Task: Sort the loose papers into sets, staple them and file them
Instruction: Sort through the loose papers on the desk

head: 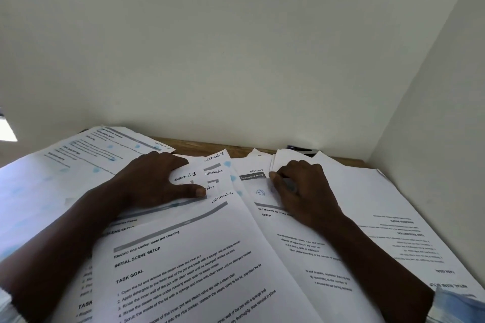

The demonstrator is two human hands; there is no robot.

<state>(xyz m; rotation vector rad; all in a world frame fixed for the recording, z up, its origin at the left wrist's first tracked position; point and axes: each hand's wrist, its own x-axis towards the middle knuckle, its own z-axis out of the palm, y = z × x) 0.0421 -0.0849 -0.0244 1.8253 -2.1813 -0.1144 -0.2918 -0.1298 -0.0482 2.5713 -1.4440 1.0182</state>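
I see the left hand (157,178), fingers flat, pinning sheets (216,165) beyond the Section-4 page (183,257), seemingly so the right hand (301,191), clamped on a pen (290,185), can label them.

- Overlapping white printed paper sheets (183,257) cover the brown wooden worktop (210,145); a thin back strip lies bare
- White back wall (236,47) and white side wall (441,113) close far and right edges
- Small dark object (301,150) sits against the back wall
- Left hand (154,181), flat, and right hand (301,186), curled round a greyish pen (290,184), lie mid-worktop, a gap between them
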